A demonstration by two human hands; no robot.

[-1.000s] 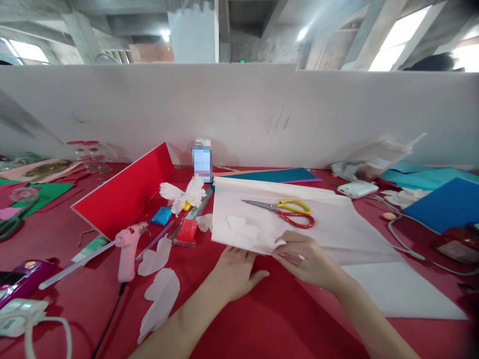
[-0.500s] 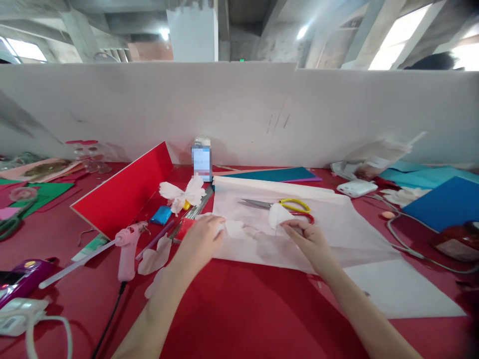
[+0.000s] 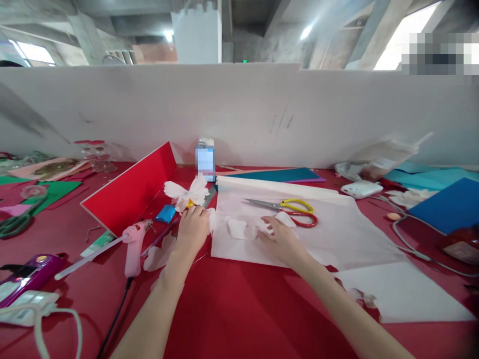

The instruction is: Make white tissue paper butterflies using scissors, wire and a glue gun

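Observation:
My left hand (image 3: 192, 231) rests fingers-forward at the left edge of a white tissue sheet (image 3: 329, 234), just below a white paper flower (image 3: 185, 193). A white paper petal (image 3: 211, 220) stands beside its fingertips. My right hand (image 3: 280, 240) lies flat on the sheet, with its fingers next to a cut tissue petal (image 3: 237, 229) and a second petal (image 3: 285, 218). Steel scissors (image 3: 279, 208) with yellow and red handles lie on the sheet, beyond my right hand. Neither hand appears to grip anything.
A pink glue gun (image 3: 133, 248) and a loose petal (image 3: 159, 257) lie left of my left arm. A red board (image 3: 127, 192) stands angled behind them. A pixelated bottle (image 3: 205, 162) stands against a white partition (image 3: 239, 109). Blue card (image 3: 445, 205) lies right on the red table (image 3: 232, 319).
My left hand has moved left and away from the sheet's middle. My right hand has let go of the petal it pinched, which now lies near the scissors.

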